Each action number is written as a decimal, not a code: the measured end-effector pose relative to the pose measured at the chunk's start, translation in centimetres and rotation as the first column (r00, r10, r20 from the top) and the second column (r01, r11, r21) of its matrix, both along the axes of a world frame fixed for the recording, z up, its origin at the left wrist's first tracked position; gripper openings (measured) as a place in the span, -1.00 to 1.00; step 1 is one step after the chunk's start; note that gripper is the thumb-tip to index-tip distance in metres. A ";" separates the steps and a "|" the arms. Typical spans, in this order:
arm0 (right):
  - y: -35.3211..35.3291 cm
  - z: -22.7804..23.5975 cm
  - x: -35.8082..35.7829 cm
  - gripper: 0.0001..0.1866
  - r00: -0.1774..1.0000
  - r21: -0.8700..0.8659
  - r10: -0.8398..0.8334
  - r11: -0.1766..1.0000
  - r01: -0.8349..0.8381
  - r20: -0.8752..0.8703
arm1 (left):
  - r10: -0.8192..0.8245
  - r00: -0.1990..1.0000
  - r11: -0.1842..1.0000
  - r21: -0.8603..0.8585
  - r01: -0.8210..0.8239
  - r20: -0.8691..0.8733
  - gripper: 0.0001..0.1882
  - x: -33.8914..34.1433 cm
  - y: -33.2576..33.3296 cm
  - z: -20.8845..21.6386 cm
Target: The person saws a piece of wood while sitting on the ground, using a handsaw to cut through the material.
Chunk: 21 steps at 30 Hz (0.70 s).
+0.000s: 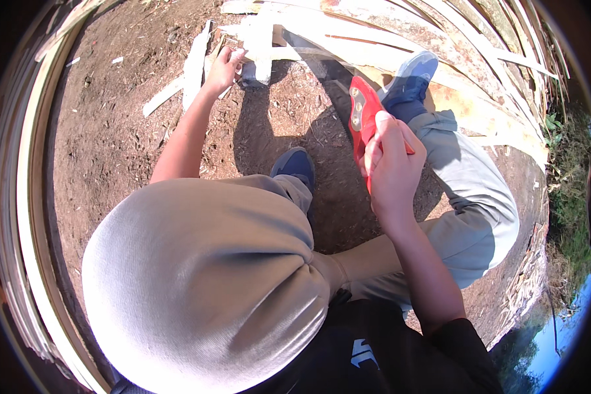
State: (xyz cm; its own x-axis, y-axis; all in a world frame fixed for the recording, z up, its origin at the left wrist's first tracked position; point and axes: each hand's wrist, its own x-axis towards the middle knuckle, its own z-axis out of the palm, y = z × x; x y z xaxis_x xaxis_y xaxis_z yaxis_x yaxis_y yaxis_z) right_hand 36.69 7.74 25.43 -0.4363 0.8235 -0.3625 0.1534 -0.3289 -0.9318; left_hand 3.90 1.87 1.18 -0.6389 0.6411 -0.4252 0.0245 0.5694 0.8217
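Note:
My right hand is closed round the red handle of a machete, with rivets along its side. The dark, wide blade slants up and left from the handle, partly in shadow, toward the pale wood. My left hand is stretched forward with its fingers curled on a piece of wood; glare hides the exact grip. Just right of that hand, a sunlit pale wood block stands out, its edges washed out by the light. A split wood strip lies to its left.
Long wooden slats run along the left side. More slats and bark-covered boards lie at the far right. My blue shoes and bent grey-trousered knees are close to the work. Brown ground has scattered chips; green plants grow at right.

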 end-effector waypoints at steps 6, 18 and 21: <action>-1.7 -0.2 0.6 -0.76 0.997 -0.012 -0.074 0.997 0.073 -0.022 | 0.020 0.999 0.996 0.086 -0.017 -0.031 -0.63 -0.5 -1.0 -0.8; -1.0 -7.7 -1.1 -0.72 0.998 0.143 -0.024 0.989 0.032 -0.055 | -0.004 0.999 0.997 0.082 0.007 -0.033 -0.59 0.0 -0.8 -0.3; -1.9 -8.1 -1.4 -0.70 1.000 0.185 -0.022 0.982 0.025 -0.014 | 0.006 1.000 0.997 0.078 -0.005 -0.013 -0.59 -0.2 -0.8 -0.6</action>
State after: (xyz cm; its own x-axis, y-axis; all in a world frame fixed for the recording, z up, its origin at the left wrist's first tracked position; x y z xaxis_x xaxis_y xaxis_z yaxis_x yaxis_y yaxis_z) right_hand 35.31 5.85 17.38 -0.4194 0.8860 -0.1976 0.1360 -0.1539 -0.9787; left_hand 3.68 1.02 0.62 -0.6482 0.6682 -0.3652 0.0328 0.5037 0.8633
